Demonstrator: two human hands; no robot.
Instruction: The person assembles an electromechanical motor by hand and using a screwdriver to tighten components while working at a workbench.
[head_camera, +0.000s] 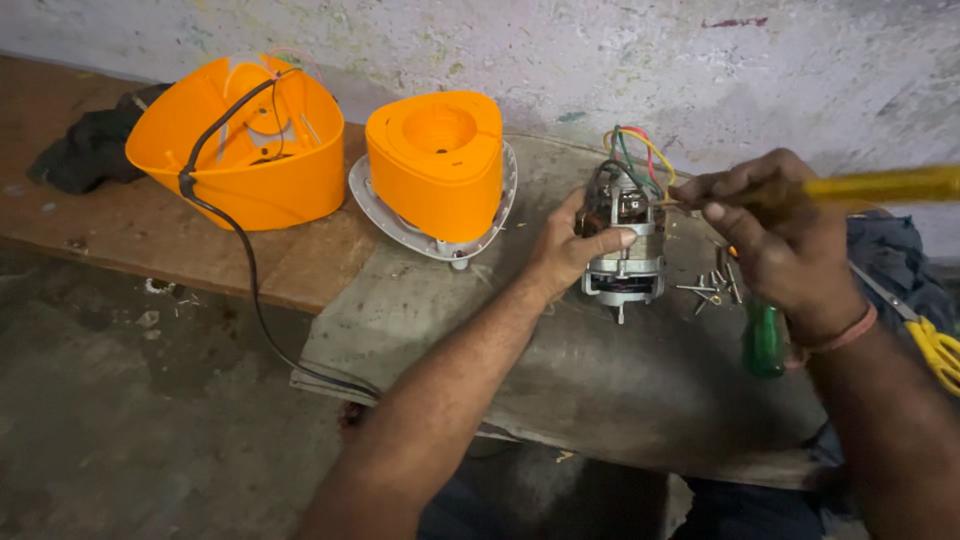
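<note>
A small grey electric motor (625, 262) with red, green and yellow wires stands upright on a grey slab (560, 370). My left hand (570, 245) grips the motor's left side. My right hand (775, 235) is closed on a yellow-handled screwdriver (880, 185), whose tip reaches the motor's top right. Several loose screws (712, 288) lie just right of the motor, under my right hand.
Two orange plastic housing shells sit at the back left: one open with a black cord (240, 145), the other on a grey base (435, 165). A green-handled tool (766, 342) and yellow-handled pliers (935, 345) lie at the right. Dark cloth (90, 150) rests far left.
</note>
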